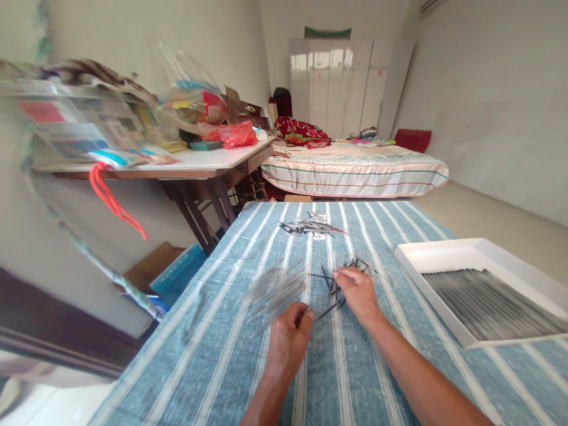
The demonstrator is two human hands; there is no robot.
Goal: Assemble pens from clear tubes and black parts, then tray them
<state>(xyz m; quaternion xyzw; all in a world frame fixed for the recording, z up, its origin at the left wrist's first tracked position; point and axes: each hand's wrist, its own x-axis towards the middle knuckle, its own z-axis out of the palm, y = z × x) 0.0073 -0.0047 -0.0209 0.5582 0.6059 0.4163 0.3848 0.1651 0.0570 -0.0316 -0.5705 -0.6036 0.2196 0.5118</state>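
Head view: the right hand (361, 293) pinches one end of a black stick (320, 275) between thumb and finger, at the dark pile (356, 264); the left hand (289, 336) has its fingertips drawn close, whether on anything I cannot tell, the blurred grey sticks (276, 294) lying just beyond it

In the lower middle of the frame is the left hand (290, 331), bare; to the right of it is the right hand (360, 296), also bare. The left forearm (268, 390) and the right forearm (415, 370) are uncovered down to the lower edge, which cuts them. Each becomes narrower toward the wrist. Fine details of the fingers look slightly blurred.
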